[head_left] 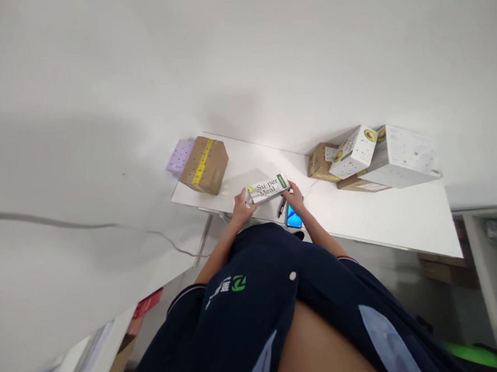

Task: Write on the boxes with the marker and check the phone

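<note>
Su-per Meal box (pixel 269 189): left hand (pixel 242 210), right hand (pixel 295 197) gripping opposite ends, just beyond phone (pixel 293 216).
Probably light, stiff, crushable card; best held by ends.

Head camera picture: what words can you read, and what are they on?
"Su·per Meal": on the white box between the left hand and right hand.
Too small or blurred to read: print on its green patch, other white boxes, brown boxes, purple box, navy shirt, red panel.

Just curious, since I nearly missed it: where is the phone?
In the head view, the phone lies at the near edge of the white table, just right of the black pen and close to the right hand.
</note>
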A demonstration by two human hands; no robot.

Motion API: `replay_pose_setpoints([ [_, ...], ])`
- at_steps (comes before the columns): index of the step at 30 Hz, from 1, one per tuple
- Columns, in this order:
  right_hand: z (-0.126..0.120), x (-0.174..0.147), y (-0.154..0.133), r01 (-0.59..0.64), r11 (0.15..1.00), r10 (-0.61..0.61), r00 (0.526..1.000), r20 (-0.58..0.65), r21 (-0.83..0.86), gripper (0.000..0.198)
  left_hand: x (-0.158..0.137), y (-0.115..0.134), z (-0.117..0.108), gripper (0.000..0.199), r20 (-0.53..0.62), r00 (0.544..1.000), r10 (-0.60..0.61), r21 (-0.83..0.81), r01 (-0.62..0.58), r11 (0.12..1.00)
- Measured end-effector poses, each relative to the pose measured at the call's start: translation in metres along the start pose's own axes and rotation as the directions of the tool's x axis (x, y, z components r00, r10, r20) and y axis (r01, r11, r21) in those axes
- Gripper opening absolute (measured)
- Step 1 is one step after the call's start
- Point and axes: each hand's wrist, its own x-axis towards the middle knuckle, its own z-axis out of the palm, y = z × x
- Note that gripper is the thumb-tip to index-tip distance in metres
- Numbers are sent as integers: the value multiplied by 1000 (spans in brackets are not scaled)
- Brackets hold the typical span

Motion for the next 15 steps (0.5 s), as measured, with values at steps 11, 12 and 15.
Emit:
replay_pose_setpoints([
  [11,-2,-13,-14,-153,947,151,988,29,283,37,9,4,11,82,21,981,-193,-410,184,893],
  [12,0,-14,-13,-162,943,159,987,34,292,36,7,5,9,80,3,982,-187,-443,169,880],
  [15,9,-20,-8,-187,956,186,982,28,227,37,-1,10,0,68,-25,978,-208,-536,162,828],
])
